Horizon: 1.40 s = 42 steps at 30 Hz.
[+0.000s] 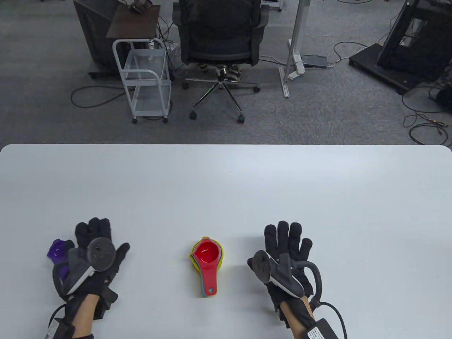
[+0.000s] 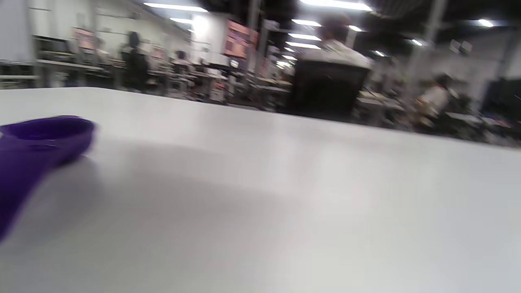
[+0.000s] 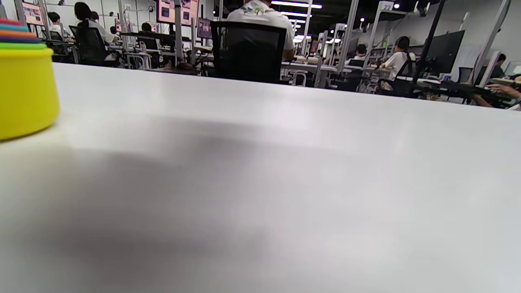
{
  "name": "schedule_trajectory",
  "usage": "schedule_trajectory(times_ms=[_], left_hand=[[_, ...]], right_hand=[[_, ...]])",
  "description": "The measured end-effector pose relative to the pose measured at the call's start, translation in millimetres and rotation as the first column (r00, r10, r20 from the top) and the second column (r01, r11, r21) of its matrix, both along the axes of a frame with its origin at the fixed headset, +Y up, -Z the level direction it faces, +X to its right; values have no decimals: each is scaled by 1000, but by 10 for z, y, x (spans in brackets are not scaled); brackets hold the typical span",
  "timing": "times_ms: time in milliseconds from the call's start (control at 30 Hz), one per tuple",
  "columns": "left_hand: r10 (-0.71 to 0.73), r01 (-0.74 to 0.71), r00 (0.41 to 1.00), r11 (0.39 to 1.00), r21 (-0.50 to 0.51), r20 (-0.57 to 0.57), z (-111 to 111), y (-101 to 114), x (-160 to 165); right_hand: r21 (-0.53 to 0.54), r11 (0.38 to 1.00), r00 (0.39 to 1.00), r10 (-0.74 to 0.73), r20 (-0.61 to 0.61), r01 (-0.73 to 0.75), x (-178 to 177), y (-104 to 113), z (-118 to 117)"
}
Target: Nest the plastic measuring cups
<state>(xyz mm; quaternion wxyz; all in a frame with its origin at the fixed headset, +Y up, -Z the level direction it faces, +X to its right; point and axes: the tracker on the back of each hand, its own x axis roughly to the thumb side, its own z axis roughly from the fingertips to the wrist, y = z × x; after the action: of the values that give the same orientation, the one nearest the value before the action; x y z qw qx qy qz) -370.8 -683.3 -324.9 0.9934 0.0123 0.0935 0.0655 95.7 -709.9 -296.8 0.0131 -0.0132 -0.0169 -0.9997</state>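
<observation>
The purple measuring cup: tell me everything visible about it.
The purple measuring cup looks like glossy plastic, with a shallow round bowl and a flat handle. It lies apart from the nested stack, at the table's near left, mostly hidden beside and under the left hand. The left wrist view shows it upright on the table, bowl open upward. Whether the hand touches it is unclear.

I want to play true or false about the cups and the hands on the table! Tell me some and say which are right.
1. A red cup sits on top inside the stack of cups. True.
2. The purple cup is inside the stack. False: it lies apart, beside the left hand.
3. The right hand holds the stack. False: it is off to the side, fingers spread, touching no cup.
4. The stack sits between the two hands. True.
5. The outermost cup is yellow. True.
</observation>
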Motion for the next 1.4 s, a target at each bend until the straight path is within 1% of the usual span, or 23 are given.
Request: schedule_trajectory(times_ms=[67, 100, 167, 267, 300, 333, 400, 433, 500, 533, 700, 800, 833, 900, 933, 1000, 1033, 1067, 1100, 1133, 1200, 1300, 1400], left_hand=[[108, -108, 991, 994, -1, -84, -51, -67, -277], [115, -119, 984, 993, -19, -133, -90, -125, -417], [65, -76, 982, 996, -53, -179, -151, -211, -574], [-94, 56, 976, 981, -188, -196, -310, -406, -813], [-97, 49, 976, 970, -239, -195, -348, -485, -871], [-76, 24, 979, 965, -261, -188, -362, -537, -894], [23, -86, 978, 950, -300, -208, -382, -702, -914], [24, -96, 977, 936, -339, -211, -390, -757, -909], [-36, -37, 983, 922, -385, -180, -386, -805, -885], [-64, -6, 983, 923, -384, -169, -391, -786, -862], [-67, 10, 987, 930, -367, -144, -392, -774, -804], [-76, 37, 993, 934, -356, -95, -393, -760, -707], [-63, 33, 995, 942, -334, -77, -391, -738, -649], [14, -15, 1000, 982, -190, -7, -376, -624, -406], [59, -53, 998, 989, -141, 39, -367, -541, -240], [128, -118, 980, 990, -73, 150, -300, -360, 170], [147, -143, 965, 989, -34, 217, -231, -253, 487], [148, -147, 948, 989, -26, 281, -158, -165, 803], [142, -140, 938, 990, -29, 317, -105, -115, 1017], [133, -128, 921, 991, -39, 365, -28, -56, 1322], [123, -119, 893, 992, -36, 434, 61, 7, 1796], [107, -84, 886, 994, -71, 451, 84, -1, 2316], [115, -62, 886, 990, -131, 450, 61, -83, 2592]], right_hand=[[2, 1000, 1000, -29, 9, 29, 57, 9, 7], [0, 999, 999, -51, 15, 51, 89, 1, 2], [-19, 998, 998, -61, 26, 62, 118, -18, -6], [-67, 996, 998, -55, 44, 58, 161, -78, -49], [-81, 995, 997, -56, 51, 60, 173, -95, -63], [-90, 994, 997, -59, 55, 64, 181, -106, -74], [-113, 991, 995, -71, 71, 78, 205, -134, -99], [-120, 989, 995, -74, 73, 82, 216, -147, -104], [-135, 987, 994, -77, 76, 87, 237, -166, -105], [-143, 986, 994, -80, 80, 91, 246, -172, -104], [-145, 983, 992, -100, 77, 110, 248, -169, -96], [-133, 984, 992, -110, 67, 119, 229, -138, -68], [-128, 984, 991, -114, 64, 121, 223, -129, -61], [-122, 985, 991, -119, 58, 125, 208, -108, -42], [-120, 985, 991, -120, 56, 126, 201, -100, -35], [-115, 985, 991, -120, 52, 125, 190, -90, -28], [-115, 986, 992, -119, 51, 124, 185, -86, -24], [-116, 986, 992, -118, 50, 123, 181, -85, -20], [-117, 985, 992, -118, 50, 123, 181, -87, -19], [-119, 985, 992, -120, 50, 125, 182, -90, -20], [-125, 983, 991, -125, 55, 131, 185, -92, -16], [-136, 980, 989, -134, 66, 142, 203, -100, -3], [-138, 979, 987, -143, 74, 153, 223, -99, -1]])
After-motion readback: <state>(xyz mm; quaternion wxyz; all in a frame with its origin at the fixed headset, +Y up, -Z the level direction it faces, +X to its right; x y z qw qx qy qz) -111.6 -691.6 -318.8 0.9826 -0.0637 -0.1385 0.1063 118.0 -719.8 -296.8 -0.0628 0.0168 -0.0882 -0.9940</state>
